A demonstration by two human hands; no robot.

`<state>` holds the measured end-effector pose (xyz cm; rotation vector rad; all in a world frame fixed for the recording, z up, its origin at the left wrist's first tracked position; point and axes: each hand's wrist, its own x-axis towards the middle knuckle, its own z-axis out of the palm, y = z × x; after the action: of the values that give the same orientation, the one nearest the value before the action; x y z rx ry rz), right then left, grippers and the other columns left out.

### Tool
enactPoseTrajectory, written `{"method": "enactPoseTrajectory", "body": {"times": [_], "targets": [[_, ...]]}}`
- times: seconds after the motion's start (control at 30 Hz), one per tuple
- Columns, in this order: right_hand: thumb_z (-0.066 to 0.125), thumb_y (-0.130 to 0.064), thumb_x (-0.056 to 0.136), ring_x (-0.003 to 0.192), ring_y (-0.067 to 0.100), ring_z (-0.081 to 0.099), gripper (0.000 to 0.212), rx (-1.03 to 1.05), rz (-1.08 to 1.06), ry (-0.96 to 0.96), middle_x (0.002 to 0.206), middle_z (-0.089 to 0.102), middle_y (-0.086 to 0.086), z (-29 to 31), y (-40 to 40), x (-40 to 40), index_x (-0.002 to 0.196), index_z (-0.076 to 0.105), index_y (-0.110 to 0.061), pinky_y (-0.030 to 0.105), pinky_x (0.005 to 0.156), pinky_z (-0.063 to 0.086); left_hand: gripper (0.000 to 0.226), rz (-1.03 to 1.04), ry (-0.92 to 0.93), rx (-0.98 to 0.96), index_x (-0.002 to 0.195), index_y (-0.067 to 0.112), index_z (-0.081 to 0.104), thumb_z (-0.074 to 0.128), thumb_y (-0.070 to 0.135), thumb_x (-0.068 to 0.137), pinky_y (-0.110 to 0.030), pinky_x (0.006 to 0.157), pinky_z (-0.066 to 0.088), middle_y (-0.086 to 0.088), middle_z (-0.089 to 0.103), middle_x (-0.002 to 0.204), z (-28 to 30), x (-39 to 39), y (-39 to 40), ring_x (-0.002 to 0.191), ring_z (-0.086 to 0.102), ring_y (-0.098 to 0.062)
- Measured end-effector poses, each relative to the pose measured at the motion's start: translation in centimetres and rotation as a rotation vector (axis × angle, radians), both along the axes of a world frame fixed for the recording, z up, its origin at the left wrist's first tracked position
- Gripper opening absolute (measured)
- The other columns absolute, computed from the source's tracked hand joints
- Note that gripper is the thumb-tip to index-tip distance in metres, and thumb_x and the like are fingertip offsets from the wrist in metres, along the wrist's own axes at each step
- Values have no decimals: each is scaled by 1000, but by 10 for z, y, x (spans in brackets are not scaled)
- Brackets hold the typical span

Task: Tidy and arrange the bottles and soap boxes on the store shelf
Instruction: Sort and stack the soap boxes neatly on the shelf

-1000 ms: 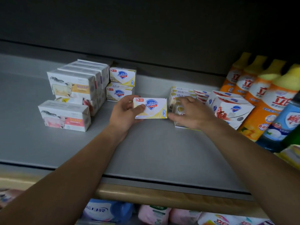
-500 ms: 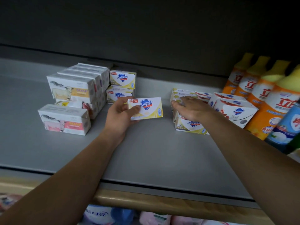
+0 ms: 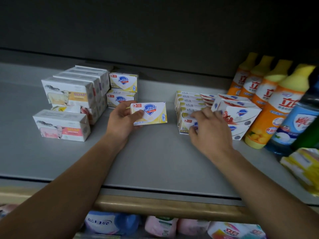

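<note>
Yellow-and-white Safeguard soap box [image 3: 149, 114] is in the left hand [image 3: 123, 120], thumb across the lower front and fingers [image 3: 120, 106] curled round its left end, so it's properly gripped. It sits just above the grey shelf [image 3: 146, 161], in the open gap between the two groups of boxes. Its long axis runs left-right, printed face turned toward the camera and tipped slightly, logo reading upright.

Compared with half a second ago, that box has barely gone anywhere, maybe a touch higher and nearer the two stacked Safeguard boxes [image 3: 122, 90] behind it. The bigger change is the right hand [image 3: 209, 130]: it was lying over the top of the yellow box stack [image 3: 188, 107], and now it has come down onto the front, with its fingers bent round the lowest front box [image 3: 185, 125]. Looks like a grip but the hand hides most of it, so I can't tell how firm it is.

Off to the left, the white sheep-print soap boxes [image 3: 69, 91] are piled up, with one pink-label box [image 3: 61, 125] alone in front. On the right, the red-and-white soap boxes [image 3: 236, 111] lean against a row of orange bottles [image 3: 269, 104], with a blue bottle [image 3: 293, 125] next to them.
</note>
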<state>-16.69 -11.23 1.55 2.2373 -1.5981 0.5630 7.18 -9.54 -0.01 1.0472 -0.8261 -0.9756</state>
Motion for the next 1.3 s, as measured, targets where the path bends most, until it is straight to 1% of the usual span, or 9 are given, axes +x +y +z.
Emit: {"method": "enactPoseTrajectory", "body": {"times": [0.13,0.33,0.5,0.63,0.77,1.03,1.13,1.23,1.3], "targets": [[55,-35,85,126,28,33,70,115,-18,35,146,35,0,-18,9,-12,150,32,-23,39,104,40,34,5,-23,-12,118,4,59,66,-2,86,-48,87,54,-16,70,108,1,-3,3,99,69,-32],[52,-38,84,133,28,24,74,101,-40,38,151,32,-3,-25,13,-12,152,27,-24,39,107,29,41,35,12,-17,125,1,54,63,-6,86,-47,94,52,-19,67,115,3,-9,5,106,65,-35],[52,-37,85,137,23,24,72,116,31,-70,152,32,-6,-24,14,-18,152,28,-24,36,112,30,34,-19,-71,-43,121,5,55,62,-3,89,-31,75,59,-8,71,110,22,-15,-10,93,71,-19],[53,-38,88,138,21,22,69,128,46,-119,152,32,-8,-24,13,-19,151,30,-24,36,111,32,35,2,-108,-83,113,12,57,67,-5,84,-30,69,60,-7,70,103,44,-41,-44,90,72,-20],[51,-38,87,138,22,23,66,114,55,-153,151,34,-8,-26,12,-19,149,34,-24,36,110,29,39,10,-278,-88,111,15,60,72,-4,80,-41,81,57,-20,63,110,47,-72,-85,98,68,-31],[61,-37,83,131,27,37,63,37,57,-212,140,49,-1,-30,11,-16,141,49,-18,40,107,34,54,115,-890,-62,129,22,59,78,21,78,-19,84,47,4,69,105,34,-86,-138,89,64,-9],[57,-39,83,132,26,36,62,39,55,-206,141,48,-2,-31,10,-16,141,48,-19,39,108,32,58,111,-943,-58,132,24,57,78,24,78,-15,82,46,5,69,111,36,-90,-144,93,64,-8],[56,-38,84,132,26,35,62,40,55,-209,141,47,-2,-31,11,-16,142,47,-19,39,108,32,60,102,-964,-42,136,26,53,76,25,81,1,66,36,6,68,115,37,-93,-147,91,59,-2],[56,-38,84,133,26,35,62,44,59,-211,142,47,-1,-30,11,-17,143,47,-18,39,109,31,60,98,-985,-35,137,26,52,76,26,82,-2,70,38,6,68,118,39,-94,-148,93,59,-1]]}}
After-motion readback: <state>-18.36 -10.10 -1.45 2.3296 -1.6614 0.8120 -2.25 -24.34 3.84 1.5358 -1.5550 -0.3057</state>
